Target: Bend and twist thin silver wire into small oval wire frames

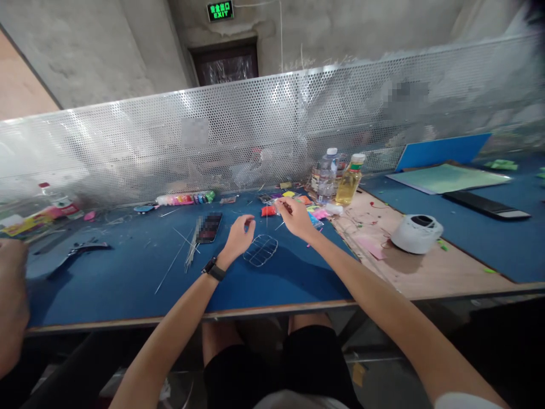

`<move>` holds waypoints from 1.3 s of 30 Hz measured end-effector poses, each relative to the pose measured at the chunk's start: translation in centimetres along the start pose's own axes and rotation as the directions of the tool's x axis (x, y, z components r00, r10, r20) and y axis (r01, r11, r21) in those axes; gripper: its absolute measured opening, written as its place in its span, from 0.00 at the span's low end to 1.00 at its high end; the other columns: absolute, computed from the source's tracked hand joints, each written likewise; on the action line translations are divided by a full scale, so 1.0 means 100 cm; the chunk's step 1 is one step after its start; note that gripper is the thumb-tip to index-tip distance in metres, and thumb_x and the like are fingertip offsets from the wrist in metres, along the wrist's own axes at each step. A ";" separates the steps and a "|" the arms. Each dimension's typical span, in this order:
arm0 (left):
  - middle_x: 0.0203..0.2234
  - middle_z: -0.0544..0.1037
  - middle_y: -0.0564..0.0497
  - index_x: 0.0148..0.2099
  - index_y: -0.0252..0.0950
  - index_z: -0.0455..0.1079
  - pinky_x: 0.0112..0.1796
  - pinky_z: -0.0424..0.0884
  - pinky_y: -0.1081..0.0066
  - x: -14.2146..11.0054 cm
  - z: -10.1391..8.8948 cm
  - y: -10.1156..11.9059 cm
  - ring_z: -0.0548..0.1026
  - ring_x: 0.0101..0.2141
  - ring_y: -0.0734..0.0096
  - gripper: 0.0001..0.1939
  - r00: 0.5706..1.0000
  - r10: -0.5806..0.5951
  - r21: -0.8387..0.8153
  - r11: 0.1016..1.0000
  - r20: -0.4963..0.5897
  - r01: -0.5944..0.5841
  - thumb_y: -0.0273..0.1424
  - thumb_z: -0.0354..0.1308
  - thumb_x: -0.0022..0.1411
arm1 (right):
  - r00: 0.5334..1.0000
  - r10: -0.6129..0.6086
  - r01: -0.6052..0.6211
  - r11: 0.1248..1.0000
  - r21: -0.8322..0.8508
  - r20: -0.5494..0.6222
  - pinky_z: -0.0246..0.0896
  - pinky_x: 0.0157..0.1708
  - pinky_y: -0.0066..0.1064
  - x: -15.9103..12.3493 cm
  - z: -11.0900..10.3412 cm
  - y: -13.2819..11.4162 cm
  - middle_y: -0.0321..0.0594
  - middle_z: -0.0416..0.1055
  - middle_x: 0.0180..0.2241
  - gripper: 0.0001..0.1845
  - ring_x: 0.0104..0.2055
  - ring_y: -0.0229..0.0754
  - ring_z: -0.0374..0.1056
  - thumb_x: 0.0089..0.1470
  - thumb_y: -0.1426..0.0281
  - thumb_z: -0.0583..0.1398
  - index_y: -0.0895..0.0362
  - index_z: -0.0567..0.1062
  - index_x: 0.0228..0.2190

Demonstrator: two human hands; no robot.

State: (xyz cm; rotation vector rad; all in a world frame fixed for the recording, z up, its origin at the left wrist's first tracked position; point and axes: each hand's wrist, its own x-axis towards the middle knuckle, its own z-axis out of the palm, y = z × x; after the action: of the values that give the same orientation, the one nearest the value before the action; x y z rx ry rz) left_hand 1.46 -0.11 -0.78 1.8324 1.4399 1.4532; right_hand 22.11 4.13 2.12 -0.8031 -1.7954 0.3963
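My left hand (239, 236), with a dark watch (214, 269) on its wrist, is above the blue tabletop with fingers curved, a gap showing between thumb and fingers, and nothing visible in it. Just right of it lies an oval wire frame (261, 250) with crossing wires. My right hand (294, 216) is raised beyond the frame, its fingertips pinched together; what they hold is too small and blurred to name. Near those fingertips is a red packet (268, 211). Left of my left hand lie a phone (209, 228) and several thin straight wires (191, 250).
A clear bottle (327, 176) and a bottle of yellow liquid (349, 180) stand by the perforated metal screen (247, 130). A white rounded container (416, 233) sits on the bare wood at right. Another person's arm (12, 301) rests at far left, near a dark-handled tool (80, 250).
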 end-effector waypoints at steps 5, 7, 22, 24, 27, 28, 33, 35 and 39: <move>0.38 0.78 0.43 0.44 0.34 0.72 0.41 0.72 0.65 0.002 -0.005 0.016 0.76 0.38 0.64 0.18 0.953 -0.167 -0.431 0.862 0.254 0.266 0.44 0.56 0.62 | 0.954 0.102 -0.145 0.980 0.136 0.280 0.61 0.23 0.31 -0.007 0.008 -0.005 0.39 0.71 0.29 0.19 0.24 0.38 0.65 0.62 0.54 0.52 0.54 0.74 0.39; 0.33 0.77 0.45 0.41 0.33 0.71 0.39 0.72 0.65 0.001 -0.005 0.017 0.76 0.33 0.68 0.18 0.895 -0.211 -0.516 0.755 0.394 0.405 0.44 0.59 0.61 | 0.943 0.101 -0.148 0.981 0.127 0.318 0.61 0.23 0.30 -0.009 0.011 -0.006 0.39 0.71 0.31 0.18 0.24 0.37 0.65 0.62 0.55 0.53 0.55 0.74 0.36; 0.20 0.67 0.56 0.39 0.34 0.72 0.29 0.69 0.74 -0.001 -0.006 0.013 0.66 0.21 0.78 0.19 0.886 -0.156 -0.420 0.835 0.437 0.354 0.46 0.60 0.58 | 0.953 -0.126 0.233 0.885 -0.402 0.276 0.60 0.34 0.34 -0.016 0.018 0.003 0.42 0.77 0.42 0.15 0.38 0.45 0.71 0.65 0.61 0.52 0.51 0.77 0.40; 0.20 0.66 0.57 0.39 0.34 0.72 0.32 0.72 0.71 -0.001 -0.007 0.015 0.65 0.22 0.78 0.19 0.892 -0.151 -0.393 0.857 0.425 0.333 0.46 0.60 0.58 | 0.955 -0.134 0.238 0.876 -0.420 0.263 0.61 0.35 0.34 -0.018 0.021 0.004 0.43 0.77 0.43 0.15 0.40 0.45 0.72 0.65 0.63 0.51 0.52 0.77 0.42; 0.21 0.66 0.56 0.38 0.35 0.71 0.34 0.75 0.68 -0.003 -0.006 0.017 0.65 0.23 0.77 0.19 0.898 -0.139 -0.367 0.879 0.418 0.306 0.47 0.60 0.58 | 0.961 -0.126 0.223 0.876 -0.427 0.245 0.61 0.35 0.33 -0.018 0.025 0.004 0.43 0.77 0.44 0.15 0.40 0.45 0.72 0.66 0.65 0.51 0.52 0.77 0.42; 0.22 0.66 0.56 0.37 0.35 0.71 0.35 0.75 0.68 -0.004 -0.005 0.017 0.66 0.24 0.77 0.19 0.900 -0.133 -0.360 0.885 0.415 0.297 0.47 0.59 0.58 | 0.965 -0.117 0.210 0.884 -0.417 0.236 0.61 0.36 0.33 -0.017 0.026 0.003 0.43 0.77 0.43 0.15 0.40 0.45 0.72 0.65 0.65 0.52 0.53 0.77 0.41; 0.27 0.72 0.52 0.38 0.34 0.72 0.36 0.75 0.67 -0.005 0.001 0.013 0.73 0.28 0.73 0.17 0.887 -0.155 -0.354 0.876 0.435 0.327 0.45 0.59 0.59 | 0.958 -0.093 0.151 0.968 -0.202 0.271 0.61 0.35 0.32 -0.013 0.024 0.001 0.42 0.78 0.35 0.14 0.35 0.42 0.71 0.64 0.66 0.53 0.56 0.77 0.37; 0.29 0.74 0.50 0.40 0.33 0.73 0.39 0.75 0.67 -0.004 0.002 0.010 0.74 0.31 0.72 0.15 0.875 -0.173 -0.402 0.836 0.452 0.373 0.41 0.62 0.58 | 0.950 -0.087 0.129 0.984 -0.125 0.300 0.61 0.35 0.31 -0.012 0.023 0.000 0.41 0.78 0.36 0.12 0.35 0.41 0.71 0.63 0.69 0.53 0.56 0.77 0.37; 0.31 0.74 0.48 0.39 0.31 0.73 0.42 0.75 0.65 0.002 -0.001 0.006 0.74 0.33 0.73 0.13 0.849 -0.238 -0.561 0.662 0.472 0.497 0.37 0.63 0.59 | 0.924 -0.102 0.123 0.992 -0.035 0.369 0.62 0.37 0.31 -0.013 0.021 -0.004 0.41 0.78 0.38 0.13 0.37 0.41 0.71 0.61 0.71 0.54 0.55 0.78 0.41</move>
State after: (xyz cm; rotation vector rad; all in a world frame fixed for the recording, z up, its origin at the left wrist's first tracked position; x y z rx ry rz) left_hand 1.64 -0.23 -0.14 1.1624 0.8620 1.1249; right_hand 20.24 3.21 0.72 -0.6925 -2.2000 0.4426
